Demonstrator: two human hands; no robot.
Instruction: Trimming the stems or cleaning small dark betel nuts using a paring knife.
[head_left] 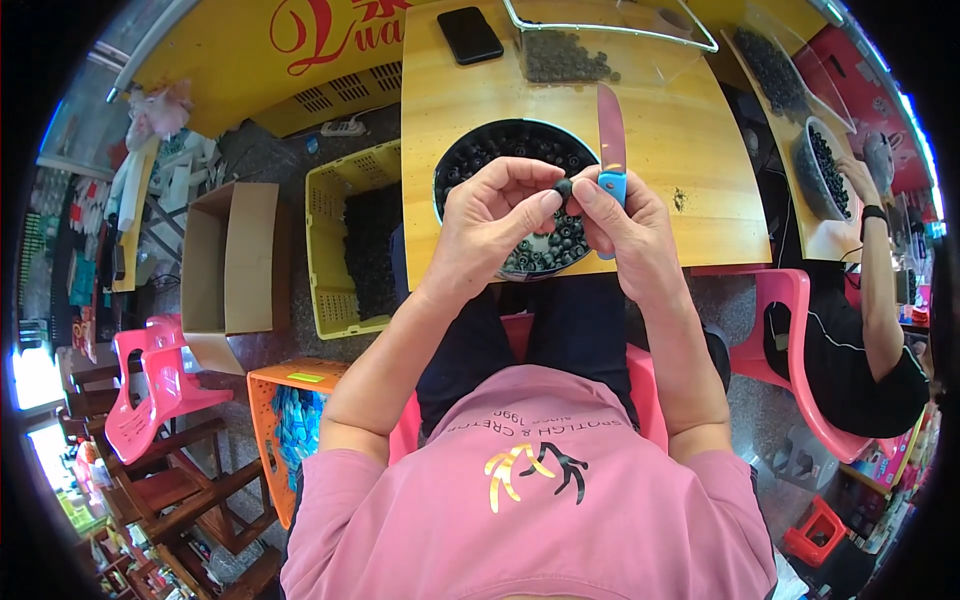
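Note:
My left hand (495,215) is closed, pinching a small dark rounded piece (564,187) between thumb and fingertips. My right hand (632,228) grips the blue handle of a knife (611,130), whose reddish blade points away from me. The right thumb and fingers also meet close to the dark piece; whether they touch it is hard to see. Both hands hover above a round bowl (437,195) with a dark interior, holding many dark, round, bead-like pieces (560,245). My hands hide the middle of the bowl.
A black phone (470,36) and a clear plastic bin (690,45) with dark pieces lie at the table's far side. Left stand a yellow crate (322,250), a cardboard box (250,260) and an orange crate (262,400). At right, another person's hand (855,182) reaches a bowl (806,180).

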